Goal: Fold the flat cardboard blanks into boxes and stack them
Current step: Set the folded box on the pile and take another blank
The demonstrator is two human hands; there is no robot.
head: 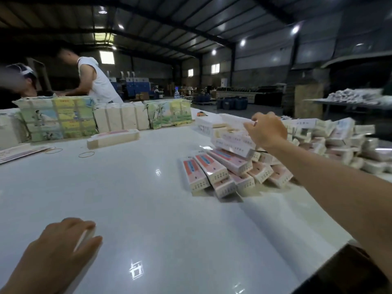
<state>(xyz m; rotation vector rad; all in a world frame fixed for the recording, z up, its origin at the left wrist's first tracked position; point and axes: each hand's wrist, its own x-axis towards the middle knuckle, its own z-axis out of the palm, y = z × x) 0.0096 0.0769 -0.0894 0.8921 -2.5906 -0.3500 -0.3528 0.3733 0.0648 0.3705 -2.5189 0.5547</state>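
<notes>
Dozens of folded boxes (229, 166) are sitting in a loose heap toward the table's (131, 198) right edge, pink-and-white ones lying side by side in front with more piled crookedly on top. The right hand (266, 130) is reaching out over the top of that heap, fingers curled down onto the uppermost box (232, 138), though I honestly can't tell if it's actually gripping it or just touching. The left hand (63, 245) is resting near the table's front left corner, fingers and thumb curled around something small, white and flat (86, 235); too blurry to say what it is.

Farther back, a banded stack of flat blanks (113, 138) is lying near the middle of the far side, and a single flat blank (20, 152) is lying at the left edge. Two rubber bands (86, 154) are lying loose between them. Wrapped bundles (57, 119) with colourful printing are lining the far edge. Behind those, two people are bending over their own work, one in a white sleeveless top (99, 81). More boxes (343, 143) are spilling past the right edge.
</notes>
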